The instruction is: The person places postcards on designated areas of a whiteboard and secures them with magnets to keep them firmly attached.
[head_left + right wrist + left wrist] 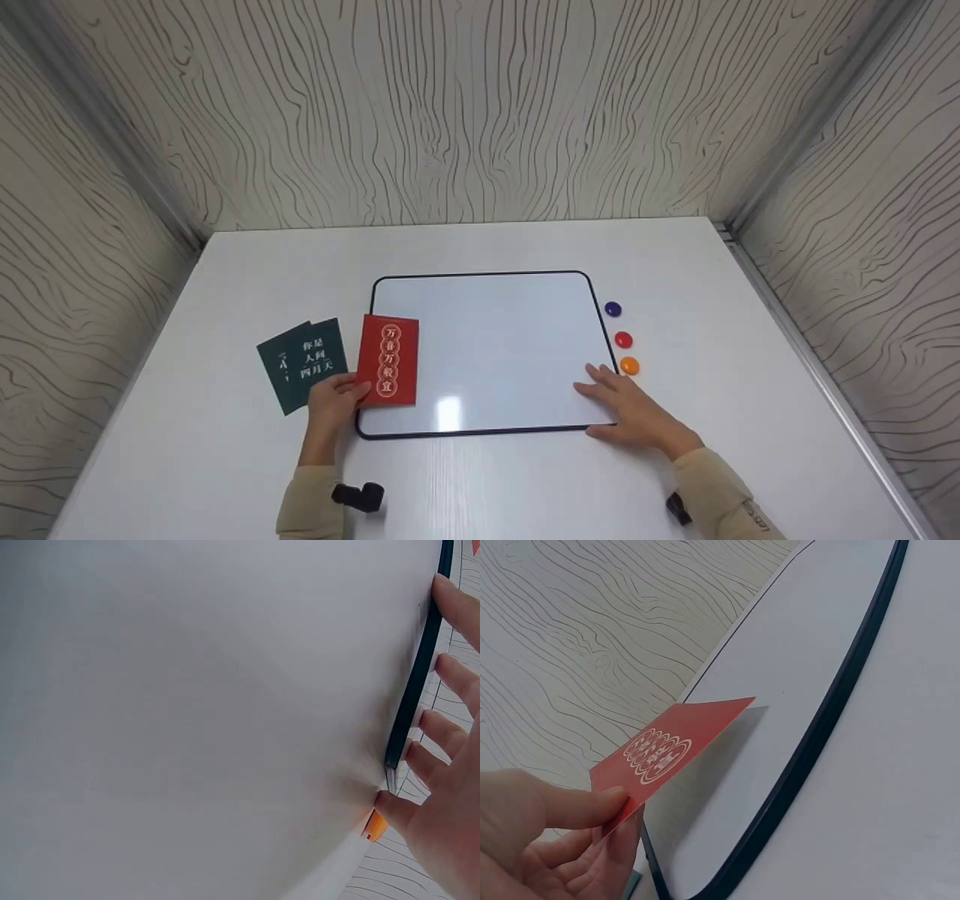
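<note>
A white board with a thin black rim (487, 352) lies flat on the white table. My left hand (330, 405) pinches a red card (405, 360) with light printed characters by its lower left corner, thumb on top. In the left wrist view the card (660, 742) tilts above the board and casts a shadow on it. My right hand (637, 416) rests with spread fingers on the board's lower right corner; in the right wrist view its fingertips (442, 664) touch along the dark rim (416, 682).
Left of the board, two overlapping dark green cards (322, 352) with white characters lie beside my left hand. Along the board's right side sit three round pieces: dark blue (613, 309), red (623, 340) and orange (629, 365). Wood-patterned walls (450, 112) enclose the table.
</note>
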A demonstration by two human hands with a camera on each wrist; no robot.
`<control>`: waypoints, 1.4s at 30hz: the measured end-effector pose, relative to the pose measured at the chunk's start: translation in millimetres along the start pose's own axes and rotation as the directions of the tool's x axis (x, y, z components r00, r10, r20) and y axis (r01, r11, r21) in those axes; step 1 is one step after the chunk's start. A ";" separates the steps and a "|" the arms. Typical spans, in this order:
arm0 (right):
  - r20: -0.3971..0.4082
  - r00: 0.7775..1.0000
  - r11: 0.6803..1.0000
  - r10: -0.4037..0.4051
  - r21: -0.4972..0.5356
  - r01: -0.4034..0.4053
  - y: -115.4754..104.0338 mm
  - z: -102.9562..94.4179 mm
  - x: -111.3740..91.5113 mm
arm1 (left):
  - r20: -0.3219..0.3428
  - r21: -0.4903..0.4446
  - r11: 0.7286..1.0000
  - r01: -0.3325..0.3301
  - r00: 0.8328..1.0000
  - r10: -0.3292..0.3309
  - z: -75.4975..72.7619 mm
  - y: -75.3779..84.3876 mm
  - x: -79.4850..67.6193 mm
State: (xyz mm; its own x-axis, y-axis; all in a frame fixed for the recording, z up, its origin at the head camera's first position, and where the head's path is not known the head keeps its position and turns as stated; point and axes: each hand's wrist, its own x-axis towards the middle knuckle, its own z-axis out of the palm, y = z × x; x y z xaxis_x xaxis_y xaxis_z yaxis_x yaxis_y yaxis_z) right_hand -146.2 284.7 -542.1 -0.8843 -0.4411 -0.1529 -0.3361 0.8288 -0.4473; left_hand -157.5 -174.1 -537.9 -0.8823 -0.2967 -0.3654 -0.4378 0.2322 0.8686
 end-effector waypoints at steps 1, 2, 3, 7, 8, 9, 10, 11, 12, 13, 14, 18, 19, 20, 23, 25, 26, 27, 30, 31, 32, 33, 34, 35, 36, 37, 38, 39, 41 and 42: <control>-0.001 1.000 1.000 0.001 -0.001 -0.001 0.1 0.0 -0.2 | 0.000 0.005 1.000 0.002 1.000 -0.002 0.6 0.3 -0.3; 0.000 1.000 1.000 0.003 -0.001 -0.003 0.1 0.0 -0.2 | 0.002 0.007 1.000 0.002 1.000 -0.002 1.2 0.9 -0.9; -0.001 1.000 1.000 -0.001 -0.007 0.001 0.4 0.0 -0.4 | 0.006 0.010 1.000 0.001 1.000 -0.001 1.7 1.4 -1.3; 0.000 1.000 1.000 0.007 -0.003 -0.007 0.1 -1.1 -0.7 | 0.019 0.024 1.000 0.003 1.000 -0.004 4.0 2.0 -2.8; 0.002 1.000 1.000 0.009 -0.002 -0.009 0.1 -1.3 -0.5 | 0.024 0.027 1.000 0.004 1.000 -0.004 4.5 1.8 -3.2; 0.003 1.000 1.000 0.009 0.000 -0.009 0.2 -1.6 -0.3 | 0.024 0.030 1.000 0.005 1.000 -0.005 5.0 1.4 -3.5; 0.006 1.000 1.000 0.014 0.004 -0.014 -0.1 -2.0 -0.2 | 0.024 0.031 1.000 0.006 1.000 -0.007 5.6 0.9 -3.8; 0.008 1.000 1.000 0.013 0.004 -0.013 0.0 -2.1 0.0 | 0.023 0.033 0.999 0.006 1.000 -0.007 6.1 0.3 -4.1; 0.010 1.000 1.000 0.010 0.002 -0.010 0.3 -2.2 0.2 | 0.024 0.036 0.999 0.005 1.000 -0.005 6.4 -0.2 -4.3; 0.011 1.000 1.000 0.007 0.001 -0.007 0.4 -2.3 0.2 | 0.023 0.036 0.999 0.006 1.000 -0.006 6.7 -0.4 -4.7; 0.013 1.000 1.000 0.007 0.003 -0.007 0.4 -2.4 0.3 | 0.022 0.036 0.999 0.006 1.000 -0.007 7.0 -0.8 -4.8; 0.013 1.000 1.000 -0.005 -0.002 0.005 0.4 -3.2 -0.3 | 0.026 0.037 0.999 -0.001 1.000 0.000 7.7 -1.2 -5.5; 0.014 1.000 1.000 -0.001 0.001 0.001 0.0 -3.4 -0.6 | 0.027 0.036 0.999 -0.003 1.000 0.002 7.8 -1.0 -5.9; 0.015 1.000 1.000 0.003 0.003 -0.003 -0.4 -3.7 -0.8 | 0.028 0.036 0.999 -0.006 1.000 0.005 8.0 -1.0 -6.2; 0.022 1.000 1.000 0.016 0.007 -0.016 -1.4 -3.6 -1.0 | 0.024 0.044 0.999 -0.018 1.000 0.017 7.6 -0.7 -7.9; 0.028 0.999 1.000 0.024 0.012 -0.025 -1.6 -2.8 -0.6 | 0.019 0.060 0.998 -0.031 0.999 0.029 7.6 -1.0 -9.0; 0.030 0.999 1.000 0.024 0.009 -0.024 -1.5 -2.5 -0.3 | 0.014 0.067 0.997 -0.034 0.999 0.033 7.8 -1.2 -9.4; 0.027 0.999 1.000 0.019 0.007 -0.019 -1.2 -2.1 0.1 | 0.008 0.077 0.996 -0.039 0.999 0.039 8.0 -1.4 -10.0; 0.018 1.000 1.000 0.005 0.003 -0.005 -0.5 -1.4 1.6 | -0.013 0.107 0.993 -0.050 0.999 0.052 9.0 -1.6 -11.6; 0.015 1.000 1.000 0.002 0.003 -0.002 -0.2 -0.9 1.7 | -0.020 0.115 0.992 -0.051 0.998 0.054 9.3 -1.5 -12.2; 0.012 1.000 1.000 -0.001 0.004 0.001 -0.3 -0.6 1.8 | -0.026 0.126 0.991 -0.053 0.998 0.057 9.3 -1.3 -13.0; 0.010 1.000 1.000 -0.004 0.007 0.004 -0.4 -0.3 1.9 | -0.032 0.138 0.989 -0.057 0.998 0.062 9.2 -0.7 -13.7; 0.011 1.000 1.000 -0.003 0.009 0.003 -0.3 0.2 1.9 | -0.038 0.150 0.987 -0.061 0.997 0.067 9.1 -0.1 -14.3; 0.012 1.000 1.000 0.003 0.009 -0.003 -0.3 0.5 1.8 | -0.041 0.160 0.985 -0.068 0.996 0.075 8.8 0.9 -14.7; 0.013 1.000 1.000 0.007 0.008 -0.007 -0.5 0.7 1.7 | -0.045 0.171 0.983 -0.072 0.996 0.081 8.7 1.9 -15.1; 0.013 1.000 1.000 0.011 0.007 -0.011 -0.7 0.7 1.6 | -0.050 0.183 0.980 -0.075 0.995 0.085 8.5 2.7 -15.6; 0.013 1.000 1.000 0.013 0.004 -0.013 -1.1 0.5 1.4 | -0.053 0.192 0.978 -0.078 0.995 0.090 8.4 3.3 -16.1; 0.013 1.000 1.000 0.017 0.003 -0.017 -1.1 0.4 1.3 | -0.057 0.201 0.976 -0.080 0.994 0.093 8.3 3.8 -16.5; 0.014 1.000 1.000 0.026 0.001 -0.026 -1.5 -0.1 0.8 | -0.060 0.215 0.973 -0.080 0.994 0.095 8.2 4.0 -17.5; 0.014 1.000 1.000 0.024 -0.001 -0.024 -1.6 -0.3 0.5 | -0.061 0.223 0.972 -0.079 0.994 0.095 8.2 3.8 -17.9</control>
State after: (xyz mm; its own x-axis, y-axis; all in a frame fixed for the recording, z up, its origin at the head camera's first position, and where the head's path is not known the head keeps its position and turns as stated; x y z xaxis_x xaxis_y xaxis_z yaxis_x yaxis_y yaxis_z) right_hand -146.3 283.2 -541.3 -0.8875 -0.4258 -0.1762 -0.3149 0.8395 -0.4428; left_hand -144.9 -160.3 -530.8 -0.9077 -0.3291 -0.2603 -0.3941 0.4557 0.7981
